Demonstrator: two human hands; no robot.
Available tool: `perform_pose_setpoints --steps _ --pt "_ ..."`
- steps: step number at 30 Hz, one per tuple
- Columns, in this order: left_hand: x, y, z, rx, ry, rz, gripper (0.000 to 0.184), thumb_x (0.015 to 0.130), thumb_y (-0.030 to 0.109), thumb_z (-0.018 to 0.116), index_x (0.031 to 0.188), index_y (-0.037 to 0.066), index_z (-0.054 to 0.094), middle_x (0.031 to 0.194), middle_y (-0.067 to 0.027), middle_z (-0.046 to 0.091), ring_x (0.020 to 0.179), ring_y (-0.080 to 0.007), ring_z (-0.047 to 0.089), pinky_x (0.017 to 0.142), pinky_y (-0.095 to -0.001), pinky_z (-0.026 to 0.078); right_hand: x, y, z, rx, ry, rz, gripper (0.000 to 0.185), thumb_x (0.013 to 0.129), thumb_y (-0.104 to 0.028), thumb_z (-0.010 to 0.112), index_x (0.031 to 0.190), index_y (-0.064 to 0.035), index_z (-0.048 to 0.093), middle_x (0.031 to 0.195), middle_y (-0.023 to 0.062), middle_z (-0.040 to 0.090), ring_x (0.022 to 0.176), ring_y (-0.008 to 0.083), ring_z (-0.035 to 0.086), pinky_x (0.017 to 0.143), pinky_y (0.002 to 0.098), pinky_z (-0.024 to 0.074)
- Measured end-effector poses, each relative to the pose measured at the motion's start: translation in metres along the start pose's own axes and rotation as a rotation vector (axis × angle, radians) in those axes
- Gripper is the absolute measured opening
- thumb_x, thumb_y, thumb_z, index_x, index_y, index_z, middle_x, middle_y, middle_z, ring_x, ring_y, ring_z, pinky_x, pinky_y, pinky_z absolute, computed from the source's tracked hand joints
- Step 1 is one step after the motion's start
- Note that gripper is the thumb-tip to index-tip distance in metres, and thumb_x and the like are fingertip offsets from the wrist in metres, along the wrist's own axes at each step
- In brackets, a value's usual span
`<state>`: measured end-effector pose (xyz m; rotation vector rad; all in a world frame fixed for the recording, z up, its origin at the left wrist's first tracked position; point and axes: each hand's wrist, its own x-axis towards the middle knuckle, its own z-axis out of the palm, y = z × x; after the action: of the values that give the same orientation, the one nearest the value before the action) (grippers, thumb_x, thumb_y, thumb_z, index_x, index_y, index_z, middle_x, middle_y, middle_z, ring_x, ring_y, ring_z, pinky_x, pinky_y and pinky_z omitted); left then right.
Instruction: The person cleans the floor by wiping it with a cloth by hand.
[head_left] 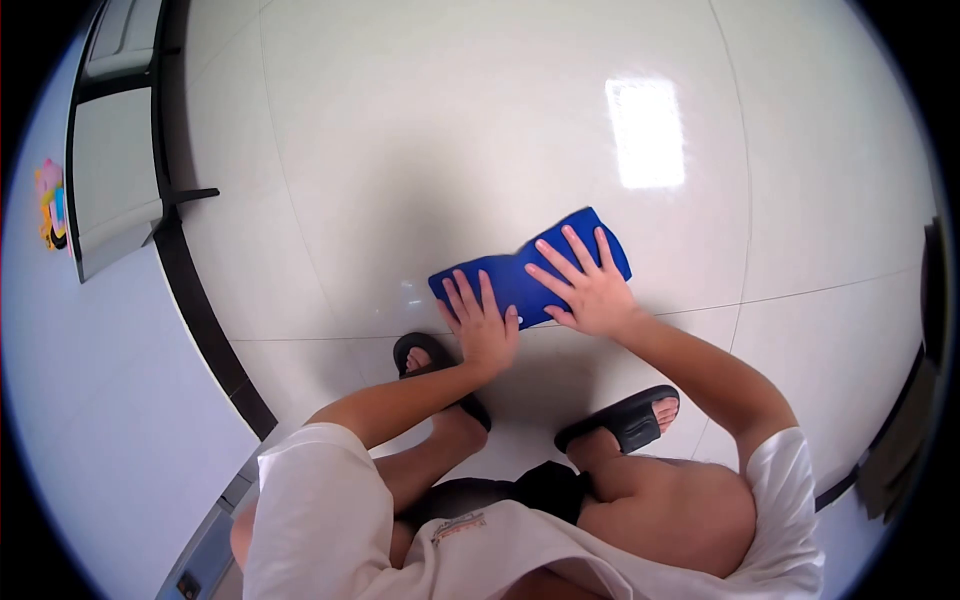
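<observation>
A blue piece of folded cloth (pixel 507 275) lies on the tiled floor in front of my feet, its far edge dipping in the middle. My left hand (pixel 482 325) rests flat on its left part, fingers spread. On the right part lies my right hand (pixel 592 290), also flat with the fingers apart. A small white spot shows on the cloth's near edge, beside my left thumb. What kind of item the cloth is, I cannot tell; parts of it are hidden under both hands.
Glossy pale tiles make up the floor (pixel 450 120), with a bright light reflection at the upper right. My feet are in black slippers (pixel 632 420) close behind the cloth. White furniture (pixel 115 150) and a wall with a colourful figure (pixel 50 203) stand left. Dark items hang at the right edge.
</observation>
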<state>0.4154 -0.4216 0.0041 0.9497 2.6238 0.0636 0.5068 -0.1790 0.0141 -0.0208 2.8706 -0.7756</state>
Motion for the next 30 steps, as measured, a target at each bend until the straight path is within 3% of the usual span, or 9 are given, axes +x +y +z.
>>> perform_pose_setpoints --steps 7,10,12,14,15,19,26,29,30 --pt "0.063 0.011 -0.011 0.018 0.101 -0.002 0.082 0.105 0.046 0.054 0.169 0.0 0.027 0.174 -0.0374 0.011 0.161 -0.0587 0.007 0.123 -0.0775 0.005 0.072 0.044 -0.021 -0.078 0.131 -0.045 0.086 0.09 -0.06 0.068 0.167 -0.0314 0.042 0.178 0.0064 0.028 0.165 0.0415 0.017 0.128 0.0735 0.0106" --pt "0.15 0.003 -0.034 0.074 0.285 0.066 0.075 0.108 0.045 0.052 0.17 0.009 0.031 0.176 -0.0263 0.022 0.164 -0.0466 0.017 0.127 -0.071 0.01 0.136 0.076 -0.035 -0.272 0.223 -0.016 0.082 0.095 -0.065 0.06 0.167 -0.0334 0.041 0.178 0.0037 0.029 0.165 0.0382 0.02 0.128 0.073 0.0096" --pt "0.203 -0.007 -0.042 0.057 0.377 0.095 0.073 0.108 0.047 0.051 0.171 0.016 0.031 0.177 -0.0232 0.023 0.164 -0.045 0.017 0.127 -0.0701 0.011 0.169 0.094 -0.05 -0.418 0.237 0.072 0.08 0.099 -0.064 0.055 0.171 -0.0358 0.032 0.179 0.0034 0.027 0.165 0.0386 0.02 0.129 0.07 0.0121" --pt "0.238 -0.017 -0.045 0.079 0.438 0.13 0.072 0.109 0.051 0.049 0.172 0.02 0.03 0.177 -0.0227 0.023 0.164 -0.0449 0.018 0.127 -0.0695 0.012 0.184 0.101 -0.08 -0.272 0.211 0.096 0.086 0.1 -0.064 0.053 0.17 -0.0179 0.034 0.177 0.0147 0.028 0.164 0.0409 0.019 0.132 0.0644 0.0108" --pt "0.245 -0.02 -0.041 0.073 0.453 0.128 0.071 0.11 0.051 0.048 0.172 0.021 0.031 0.177 -0.0227 0.023 0.164 -0.0452 0.018 0.128 -0.069 0.012 0.187 0.1 -0.08 -0.276 0.208 0.12 0.084 0.098 -0.065 0.056 0.17 -0.0262 0.036 0.177 0.0131 0.029 0.164 0.0434 0.02 0.131 0.0671 0.0112" --pt "0.218 -0.003 -0.054 0.045 0.515 0.056 0.068 0.101 0.038 0.063 0.16 0.006 0.049 0.169 -0.0259 0.038 0.156 -0.0459 0.034 0.124 -0.067 0.028 0.187 0.084 -0.076 -0.324 0.22 0.162 0.085 0.097 -0.064 0.057 0.169 -0.0252 0.037 0.178 0.0117 0.028 0.164 0.0421 0.02 0.132 0.0654 0.0099" --pt "0.174 0.012 -0.039 0.01 0.477 -0.096 0.069 0.103 0.042 0.059 0.162 0.009 0.046 0.17 -0.0258 0.036 0.157 -0.0456 0.033 0.125 -0.0673 0.026 0.185 0.074 -0.071 -0.369 0.197 0.169 0.084 0.096 -0.062 0.06 0.169 -0.0244 0.038 0.177 0.0142 0.029 0.164 0.0417 0.017 0.132 0.0635 0.0111" --pt "0.151 0.014 -0.018 -0.011 0.434 -0.089 0.068 0.108 0.047 0.049 0.169 0.017 0.037 0.175 -0.0236 0.027 0.161 -0.0466 0.024 0.128 -0.0674 0.016 0.156 0.07 -0.064 -0.321 0.144 0.144 0.085 0.097 -0.062 0.06 0.169 -0.0236 0.037 0.177 0.0147 0.027 0.165 0.0418 0.017 0.133 0.0621 0.0115" --pt "0.142 0.014 -0.011 -0.02 0.411 -0.087 0.068 0.111 0.048 0.045 0.171 0.02 0.033 0.177 -0.023 0.023 0.163 -0.0472 0.02 0.129 -0.0675 0.013 0.148 0.101 -0.023 -0.42 0.428 -0.02 0.077 0.102 -0.063 0.052 0.171 -0.0363 0.03 0.179 0.0041 0.027 0.164 0.0412 0.022 0.129 0.0696 0.0125"
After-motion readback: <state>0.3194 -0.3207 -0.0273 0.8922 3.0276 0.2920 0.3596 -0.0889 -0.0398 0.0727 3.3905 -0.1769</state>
